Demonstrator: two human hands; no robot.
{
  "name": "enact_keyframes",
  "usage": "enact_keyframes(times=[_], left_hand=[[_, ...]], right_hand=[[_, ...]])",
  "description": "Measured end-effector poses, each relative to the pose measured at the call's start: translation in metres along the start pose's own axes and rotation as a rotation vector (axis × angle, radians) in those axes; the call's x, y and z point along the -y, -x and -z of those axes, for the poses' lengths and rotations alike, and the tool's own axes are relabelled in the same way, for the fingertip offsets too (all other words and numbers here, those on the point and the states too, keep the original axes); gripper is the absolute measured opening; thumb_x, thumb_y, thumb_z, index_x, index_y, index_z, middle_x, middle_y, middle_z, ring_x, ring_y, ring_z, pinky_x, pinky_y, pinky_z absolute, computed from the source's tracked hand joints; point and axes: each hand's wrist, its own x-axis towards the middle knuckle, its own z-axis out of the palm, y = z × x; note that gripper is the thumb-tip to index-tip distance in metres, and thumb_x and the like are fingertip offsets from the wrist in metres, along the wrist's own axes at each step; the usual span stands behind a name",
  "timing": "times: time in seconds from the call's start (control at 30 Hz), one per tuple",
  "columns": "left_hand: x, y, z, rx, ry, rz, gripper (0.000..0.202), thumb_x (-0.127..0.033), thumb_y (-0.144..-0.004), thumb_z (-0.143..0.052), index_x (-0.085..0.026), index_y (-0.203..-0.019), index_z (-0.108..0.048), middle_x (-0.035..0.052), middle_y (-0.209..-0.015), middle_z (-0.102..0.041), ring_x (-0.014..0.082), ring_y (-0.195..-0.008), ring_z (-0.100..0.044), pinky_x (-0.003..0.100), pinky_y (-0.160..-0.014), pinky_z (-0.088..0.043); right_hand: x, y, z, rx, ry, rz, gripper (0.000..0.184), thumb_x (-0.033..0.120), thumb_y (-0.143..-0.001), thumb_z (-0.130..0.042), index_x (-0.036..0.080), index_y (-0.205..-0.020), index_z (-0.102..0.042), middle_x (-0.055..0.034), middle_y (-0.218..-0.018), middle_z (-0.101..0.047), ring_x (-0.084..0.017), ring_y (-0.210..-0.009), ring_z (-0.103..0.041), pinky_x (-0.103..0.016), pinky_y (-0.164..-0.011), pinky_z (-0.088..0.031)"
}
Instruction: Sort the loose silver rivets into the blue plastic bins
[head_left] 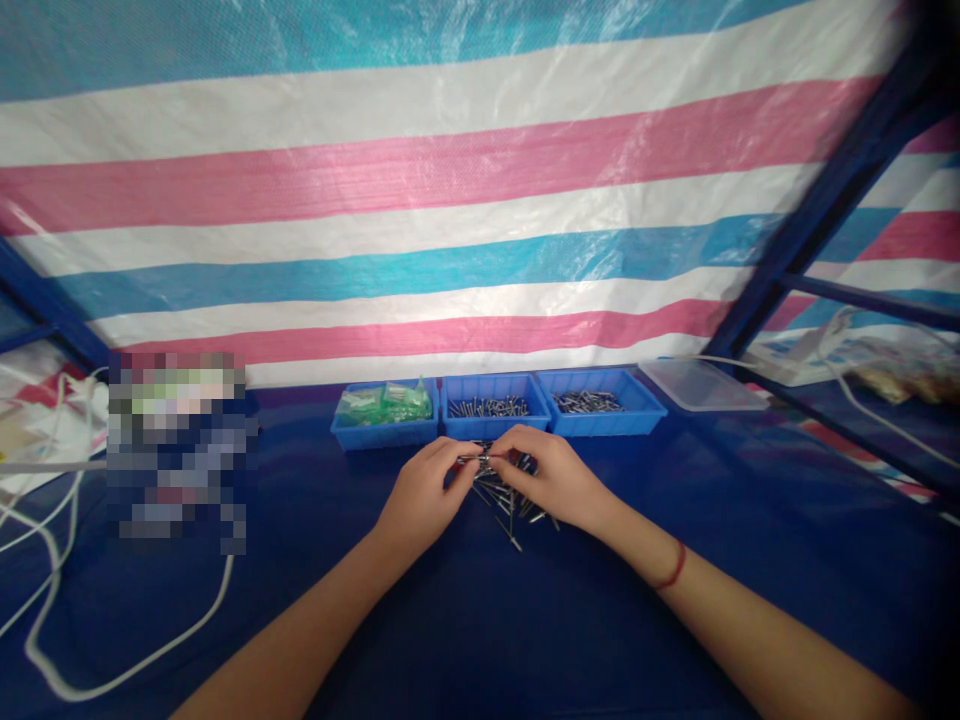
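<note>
My left hand [426, 488] and my right hand [559, 475] meet over a loose pile of thin metal pins [511, 500] that look like blind rivets. Thumb and fingers of each hand are pinched together around a slim metal rivet [484, 458] held level between them. The fingertips hide part of it, and whether there is more than one piece cannot be made out. Under and between the hands, the pile lies on the dark blue table [480, 620], with a few rivets pointing toward me.
Behind the hands stand a blue bin with green plastic packets [405, 402], a blue middle bin [495, 382] and a blue right bin [600, 382], both holding metal pieces. A clear plastic lid [701, 385] lies right. White cables [150, 660] loop at left. A striped sheet [450, 190] hangs behind.
</note>
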Motion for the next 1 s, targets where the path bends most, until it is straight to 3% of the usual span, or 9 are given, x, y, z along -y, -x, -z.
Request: enact_keyframes(times=[0.2, 0.4, 1.0], left_hand=[[0.000, 0.000, 0.000, -0.045, 0.109, 0.125, 0.017, -0.029, -0.087, -0.054, -0.019, -0.094, -0.066, 0.0025, -0.088, -0.069, 0.0157, -0.076, -0.062, 0.027, -0.072, -0.049], [-0.001, 0.000, -0.001, -0.083, 0.244, 0.215, 0.019, -0.033, -0.087, -0.054, -0.018, -0.091, -0.065, 0.0023, -0.087, -0.069, 0.0158, -0.077, -0.063, 0.026, -0.070, -0.049], [-0.006, 0.000, 0.000, -0.062, 0.261, 0.149, 0.015, -0.028, -0.086, -0.056, -0.019, -0.087, -0.067, 0.0027, -0.086, -0.067, 0.0149, -0.076, -0.060, 0.025, -0.069, -0.047]], right_hand=[[0.000, 0.001, -0.003, -0.035, -0.108, -0.108, 0.014, 0.027, -0.084, -0.056, 0.019, -0.082, -0.066, -0.0031, -0.079, -0.066, -0.014, -0.068, -0.057, -0.027, -0.062, -0.045], [0.001, 0.001, -0.007, -0.013, -0.228, -0.160, 0.020, 0.033, -0.085, -0.056, 0.018, -0.086, -0.068, -0.0040, -0.083, -0.068, -0.016, -0.074, -0.060, -0.029, -0.067, -0.047], [0.011, 0.001, -0.007, 0.092, -0.200, -0.075, 0.023, 0.031, -0.089, -0.051, 0.018, -0.079, -0.066, -0.0009, -0.070, -0.059, -0.012, -0.064, -0.053, -0.024, -0.059, -0.042]])
